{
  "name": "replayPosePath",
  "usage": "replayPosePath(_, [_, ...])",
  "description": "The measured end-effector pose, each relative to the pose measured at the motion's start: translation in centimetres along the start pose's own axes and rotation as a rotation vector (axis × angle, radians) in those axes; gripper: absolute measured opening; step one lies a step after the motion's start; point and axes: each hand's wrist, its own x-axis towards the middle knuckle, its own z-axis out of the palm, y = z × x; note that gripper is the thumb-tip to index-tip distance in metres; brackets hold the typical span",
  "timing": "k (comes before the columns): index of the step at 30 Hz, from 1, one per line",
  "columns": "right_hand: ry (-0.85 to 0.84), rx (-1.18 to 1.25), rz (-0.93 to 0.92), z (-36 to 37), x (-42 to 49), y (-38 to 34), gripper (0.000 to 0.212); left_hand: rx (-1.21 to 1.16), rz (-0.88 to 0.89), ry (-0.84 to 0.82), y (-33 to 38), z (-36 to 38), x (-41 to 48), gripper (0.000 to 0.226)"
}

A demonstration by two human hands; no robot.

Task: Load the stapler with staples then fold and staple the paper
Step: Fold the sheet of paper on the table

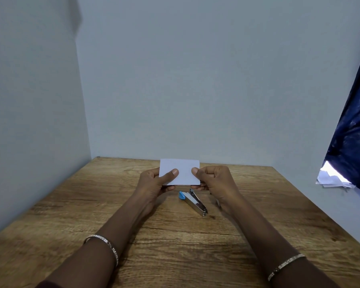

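Head view, single frame.

- Paper [182, 170]: small white rectangle, centre of frame, held up off the table [75, 204] with its face toward the camera. Folded or single layer: cannot tell.
- Left hand [153, 182]: pinches the paper's left edge. The thumb lies flat across the front face, and the fingers are curled behind the sheet.
- Right hand [215, 179]: pinches the right edge. The thumb tip is on the front near the upper right corner, with the fingers curled tight below and behind it.
- Stapler [193, 201]: lies on the table just below the paper in the frame, between the two wrists, touched by neither hand. The blue end points to the upper left and the chrome body runs to the lower right (whether the top arm is fully down cannot be made out).
- Table: wood grain, fills the lower half of the frame and meets pale walls at centre and left.
- Bracelet on left wrist [104, 246] at lower left, bracelet on right wrist [287, 265] at lower right.
- Right edge of frame: dark blue curtain [353, 132], with loose white sheets [330, 178] at its lower end
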Motion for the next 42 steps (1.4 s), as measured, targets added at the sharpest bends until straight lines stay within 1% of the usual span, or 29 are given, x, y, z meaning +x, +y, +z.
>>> replayPosePath(4, [-0.012,0.000,0.009,0.0,0.0,0.0,0.024,0.002,-0.005,-0.003,-0.1,-0.2,0.3,0.046])
replayPosePath(7, [-0.036,0.001,-0.001,-0.1,-0.1,-0.1,0.028,0.004,-0.004,-0.019,-0.3,-0.3,0.3,0.049])
replayPosePath(9, [-0.058,-0.018,-0.013,-0.2,-0.2,-0.3,0.029,-0.005,-0.018,-0.035,-0.2,-0.5,0.4,0.047])
replayPosePath(12, [-0.087,-0.045,-0.036,-0.4,-0.4,-0.7,0.028,-0.068,-0.048,-0.076,0.4,-0.7,0.4,0.056])
replayPosePath(14, [-0.131,-0.075,-0.054,-0.4,-0.4,-0.9,0.024,-0.063,-0.056,-0.100,0.9,-0.9,0.1,0.053])
replayPosePath(15, [-0.166,-0.087,-0.062,-0.4,-0.4,-1.0,0.022,-0.019,-0.043,-0.129,1.1,-1.0,-0.1,0.047])
replayPosePath(17, [-0.239,-0.109,-0.079,-0.4,-0.7,-1.2,0.020,0.182,0.037,-0.193,1.7,-1.2,-0.6,0.039])
replayPosePath(19, [-0.284,-0.155,-0.103,-0.7,-0.8,-1.6,0.021,0.354,0.129,-0.230,2.5,-1.4,-1.1,0.047])
replayPosePath(21, [-0.319,-0.212,-0.126,-1.1,-0.8,-1.9,0.020,0.436,0.178,-0.268,3.5,-1.7,-1.5,0.055])
replayPosePath(23, [-0.361,-0.291,-0.144,-1.2,-0.9,-2.0,0.020,0.489,0.189,-0.318,4.1,-1.9,-1.8,0.053])
replayPosePath(25, [-0.414,-0.358,-0.148,-1.0,-1.0,-2.0,0.028,0.520,0.173,-0.367,4.3,-1.9,-2.0,0.052])
replayPosePath(27, [-0.463,-0.374,-0.146,-0.7,-1.3,-1.8,0.033,0.548,0.132,-0.415,4.1,-1.7,-2.2,0.054])
replayPosePath(28, [-0.482,-0.369,-0.142,-0.5,-1.5,-1.8,0.032,0.553,0.109,-0.431,4.0,-1.6,-2.3,0.051])
replayPosePath(30, [-0.500,-0.348,-0.130,-0.3,-1.6,-1.8,0.031,0.551,0.091,-0.424,3.8,-1.5,-2.3,0.037])
replayPosePath(32, [-0.503,-0.334,-0.126,-0.2,-1.6,-1.8,0.033,0.555,0.131,-0.376,3.6,-1.3,-2.3,0.029])
replayPosePath(36, [-0.497,-0.332,-0.144,-0.1,-1.3,-2.1,0.041,0.604,0.286,-0.280,3.3,-0.8,-1.9,0.028])
replayPosePath(39, [-0.488,-0.325,-0.145,0.0,-1.3,-2.2,0.044,0.623,0.366,-0.227,3.0,-0.2,-1.9,0.026])
replayPosePath(42, [-0.470,-0.331,-0.146,-0.1,-1.4,-2.2,0.046,0.648,0.363,-0.205,3.0,-0.1,-2.0,0.026])
